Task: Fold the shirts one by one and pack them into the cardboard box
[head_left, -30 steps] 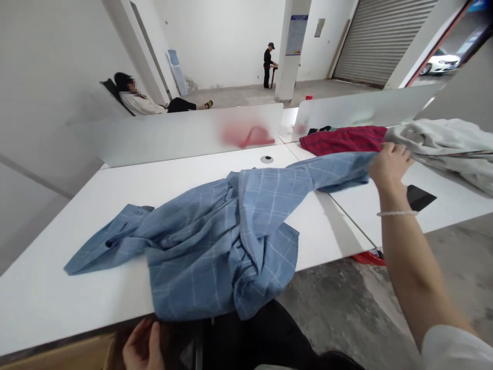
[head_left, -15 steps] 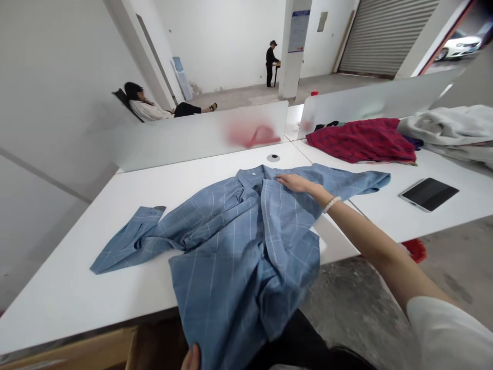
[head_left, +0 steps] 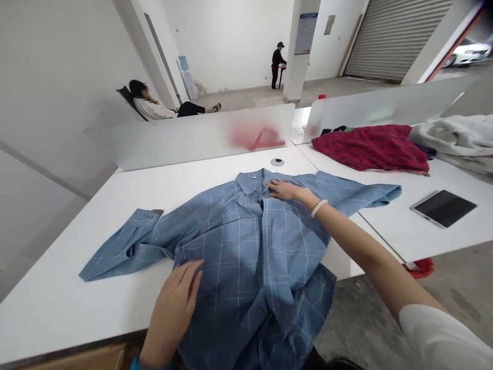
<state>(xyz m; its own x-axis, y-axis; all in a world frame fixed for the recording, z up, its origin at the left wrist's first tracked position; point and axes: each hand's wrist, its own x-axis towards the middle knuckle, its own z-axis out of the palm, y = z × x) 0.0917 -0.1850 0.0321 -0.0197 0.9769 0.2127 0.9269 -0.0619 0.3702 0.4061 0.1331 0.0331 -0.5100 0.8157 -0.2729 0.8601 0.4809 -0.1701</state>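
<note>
A blue shirt [head_left: 227,241] with thin white checks lies front up on the white table [head_left: 103,313], its collar at the far side and its hem hanging over the near edge. One sleeve stretches out to the left, the other to the right. Below the collar, my right hand [head_left: 285,190] rests flat on the shirt's front with fingers spread. My left hand [head_left: 173,303] is at the shirt's left side near the table edge, fingers extended over the cloth. The shirt's front placket runs down the middle and the lower part is rumpled.
A tablet [head_left: 444,208] lies at the right, in front of a red checked garment [head_left: 373,146] and a pale cloth pile [head_left: 458,136]. Frosted dividers [head_left: 200,133] line the back. Beyond, one person [head_left: 154,108] reclines and another [head_left: 276,64] stands.
My left hand has come up from the hem to the shirt's left side. My right hand has shifted slightly left below the collar. The shirt's front lies flatter.
</note>
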